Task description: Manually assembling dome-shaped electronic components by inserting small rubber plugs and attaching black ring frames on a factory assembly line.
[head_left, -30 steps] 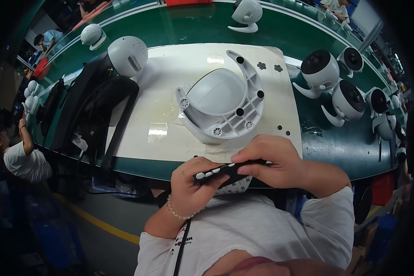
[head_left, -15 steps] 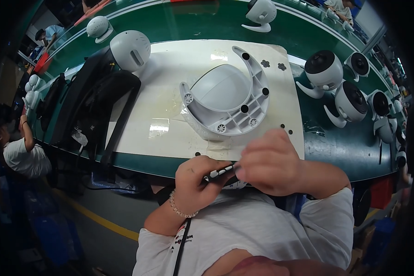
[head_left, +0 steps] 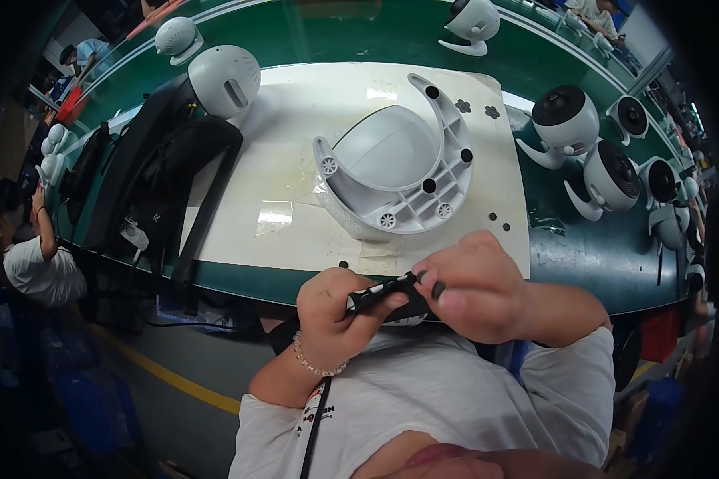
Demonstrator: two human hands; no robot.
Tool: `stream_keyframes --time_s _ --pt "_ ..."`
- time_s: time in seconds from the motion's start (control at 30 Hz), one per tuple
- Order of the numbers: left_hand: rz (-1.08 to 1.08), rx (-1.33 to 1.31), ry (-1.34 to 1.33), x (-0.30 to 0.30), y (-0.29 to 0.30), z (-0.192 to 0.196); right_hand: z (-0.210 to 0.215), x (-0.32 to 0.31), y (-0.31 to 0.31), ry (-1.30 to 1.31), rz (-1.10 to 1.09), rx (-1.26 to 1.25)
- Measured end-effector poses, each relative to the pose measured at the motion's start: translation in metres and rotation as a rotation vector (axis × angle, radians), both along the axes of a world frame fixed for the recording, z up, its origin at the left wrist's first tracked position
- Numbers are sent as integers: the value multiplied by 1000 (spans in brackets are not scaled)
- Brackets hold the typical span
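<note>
Gripped in the left hand [head_left: 327,313]: black strip [head_left: 379,294] with white spots, jutting rightward. At its outer end, curled right hand [head_left: 479,291], small black dots [head_left: 438,290] by the fingertips, hold impossible to tell. Beyond both hands, white crescent base [head_left: 407,210] with black pads [head_left: 429,186].

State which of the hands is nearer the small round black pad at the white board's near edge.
Left: the left hand is pictured just below the pad, the right hand farther right.

The head view looks down from the near side, close over left hand [head_left: 331,313] and right hand [head_left: 478,294], across the table [head_left: 571,259].
</note>
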State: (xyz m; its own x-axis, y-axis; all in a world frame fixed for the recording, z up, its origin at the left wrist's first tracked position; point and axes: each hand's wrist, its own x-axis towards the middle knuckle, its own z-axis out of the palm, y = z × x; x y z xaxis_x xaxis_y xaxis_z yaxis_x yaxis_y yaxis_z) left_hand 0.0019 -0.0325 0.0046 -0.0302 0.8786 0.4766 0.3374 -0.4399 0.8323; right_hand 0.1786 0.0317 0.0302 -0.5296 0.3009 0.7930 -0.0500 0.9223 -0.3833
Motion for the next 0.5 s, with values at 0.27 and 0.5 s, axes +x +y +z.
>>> stream_keyframes --time_s 0.27,0.5 --pt "-1 -57 -28 -6 -4 -7 1 13 7 1 100 -163" --pt "182 190 87 0 21 -8 18 13 28 -123 -133 -349"
